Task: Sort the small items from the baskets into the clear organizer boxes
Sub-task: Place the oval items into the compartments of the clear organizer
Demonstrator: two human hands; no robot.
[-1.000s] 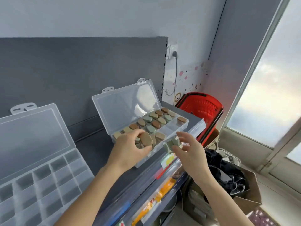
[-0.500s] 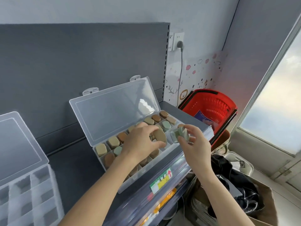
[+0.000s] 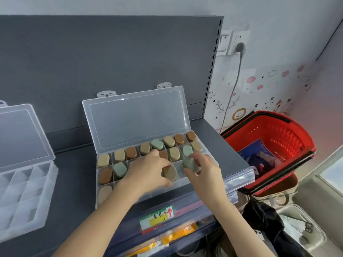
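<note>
A clear organizer box (image 3: 137,119) stands open on the grey shelf, its lid leaning back. Its compartments hold several tan, brown and green oval pieces. My left hand (image 3: 148,171) is over the box's middle row and pinches a tan piece (image 3: 169,173) down in a compartment. My right hand (image 3: 202,171) holds a green piece (image 3: 189,164) just above the compartments at the box's right end. A red basket (image 3: 278,138) sits to the right of the shelf with a blue packet inside.
A second clear organizer box (image 3: 24,182) stands open at the left, its visible compartments empty. The shelf's front edge (image 3: 239,175) carries a price label strip. Below at the right lie bags and dark cloth (image 3: 269,219). A plug and cable (image 3: 239,51) hang on the wall.
Both hands moved further over the box: the left lowered its tan piece into a compartment, and the right carried its green piece in over the right end. The camera view shifted right.
</note>
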